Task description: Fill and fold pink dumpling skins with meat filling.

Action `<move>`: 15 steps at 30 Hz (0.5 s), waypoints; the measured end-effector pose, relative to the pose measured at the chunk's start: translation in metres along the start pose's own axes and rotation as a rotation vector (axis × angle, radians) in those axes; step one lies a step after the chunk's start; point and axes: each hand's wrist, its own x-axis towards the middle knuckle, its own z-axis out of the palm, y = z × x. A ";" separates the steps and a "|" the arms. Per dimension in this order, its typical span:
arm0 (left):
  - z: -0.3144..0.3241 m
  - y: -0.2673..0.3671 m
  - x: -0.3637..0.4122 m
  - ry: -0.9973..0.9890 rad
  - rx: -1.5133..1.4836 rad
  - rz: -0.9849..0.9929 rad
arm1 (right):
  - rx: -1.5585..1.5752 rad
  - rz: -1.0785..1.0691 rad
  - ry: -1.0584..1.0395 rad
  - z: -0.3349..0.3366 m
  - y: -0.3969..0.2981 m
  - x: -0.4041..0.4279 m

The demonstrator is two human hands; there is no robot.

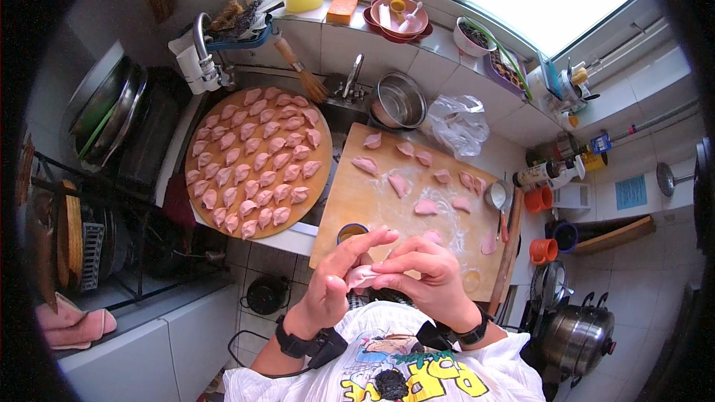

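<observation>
A pink dough dumpling (360, 278) is held between my two hands, just beyond my shirt front. My left hand (334, 276) supports it on the fingers and thumb. With thumb and fingertips, my right hand (433, 271) pinches its right end. Beyond the hands lies a floured wooden board (335, 201). Several folded pink dough pieces (427, 207) rest there, with a strip of pink dough (489, 244) to the right. A blue-rimmed round container (352, 231) is partly hidden by my left hand. At left, a round board (319, 187) carries rows of pleated pink dumplings (247, 132).
A wooden rolling pin (506, 259) lies along the board's right edge, near a small metal ladle (497, 196). Behind stand a steel pot (399, 101) and a crumpled plastic bag (458, 125). A faucet (353, 77) rises over the sink. A large steamer pot (578, 340) sits at lower right.
</observation>
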 end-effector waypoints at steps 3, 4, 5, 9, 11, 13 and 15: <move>0.003 -0.001 -0.005 0.056 -0.095 -0.034 | -0.093 -0.039 0.063 -0.001 0.004 -0.002; 0.006 -0.001 -0.008 0.094 -0.159 -0.067 | -0.092 -0.039 0.062 -0.001 0.004 -0.003; 0.007 -0.004 -0.011 0.095 -0.158 -0.068 | -0.128 -0.020 0.079 -0.001 0.004 -0.003; 0.004 -0.017 -0.017 0.197 -0.190 -0.099 | -0.217 -0.090 0.035 -0.002 0.006 -0.002; 0.002 -0.019 -0.019 0.201 -0.110 -0.034 | -0.196 -0.045 0.049 0.000 -0.002 0.001; 0.001 -0.019 -0.019 0.196 -0.107 -0.050 | -0.178 0.003 0.065 0.000 -0.004 0.003; 0.002 -0.017 -0.019 0.192 -0.103 -0.067 | -0.195 -0.089 0.025 -0.001 -0.001 0.004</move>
